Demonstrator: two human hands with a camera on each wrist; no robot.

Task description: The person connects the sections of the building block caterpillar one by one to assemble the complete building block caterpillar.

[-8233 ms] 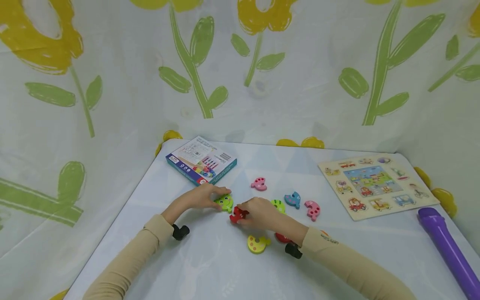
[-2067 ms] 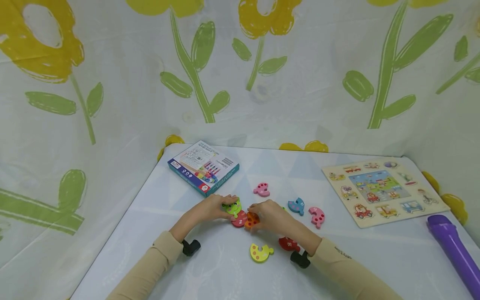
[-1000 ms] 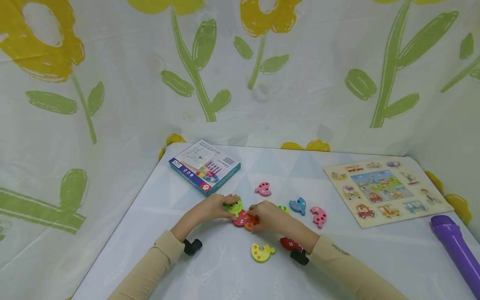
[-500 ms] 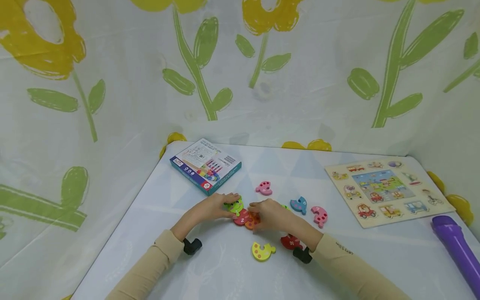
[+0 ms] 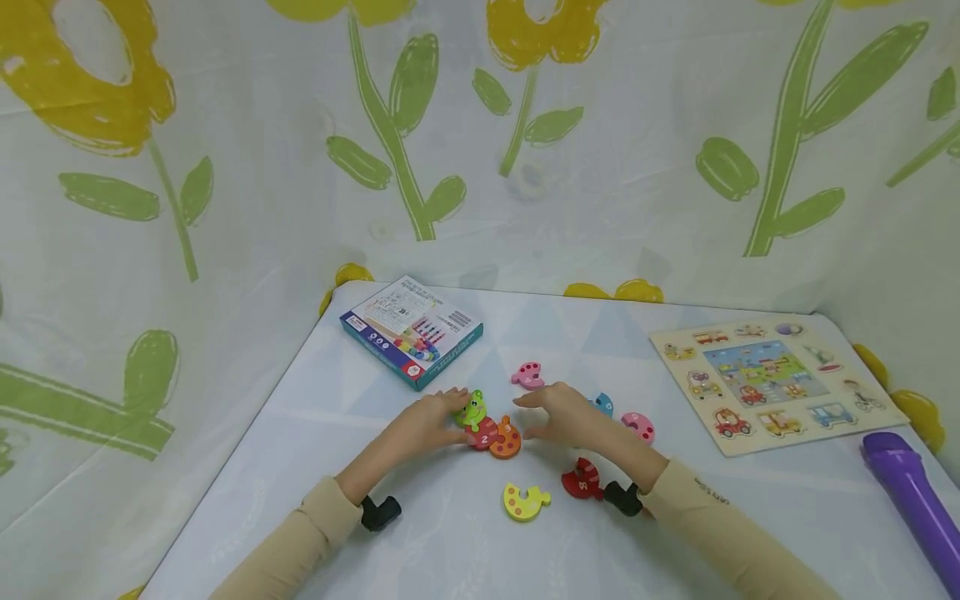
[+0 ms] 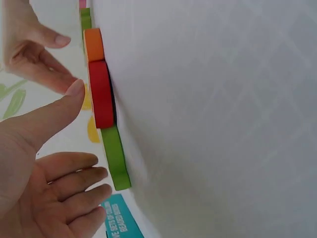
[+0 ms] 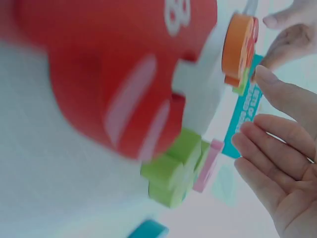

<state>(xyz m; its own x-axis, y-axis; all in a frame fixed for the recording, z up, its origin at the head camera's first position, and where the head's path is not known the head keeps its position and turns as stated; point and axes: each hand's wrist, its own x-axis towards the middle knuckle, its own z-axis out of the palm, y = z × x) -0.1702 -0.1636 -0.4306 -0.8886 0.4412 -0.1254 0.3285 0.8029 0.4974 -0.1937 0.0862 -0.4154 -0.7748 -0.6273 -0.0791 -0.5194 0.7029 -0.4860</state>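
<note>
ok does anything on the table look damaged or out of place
Nothing stands out: no damage or spill shows. The yellow piece and red 8 piece lie loose near the touching green, red and orange row.

Pale, creased sheeting [image 5: 637, 167] rises behind the worktop [image 5: 427, 550] and along both its sides, printed with large yellow flowers [image 5: 512, 46], green stems [image 5: 790, 125] and leaves [image 5: 416, 83]; faint bluish triangles [image 5: 588, 327] pattern the whitish worktop's far part, under soft, even light
</note>
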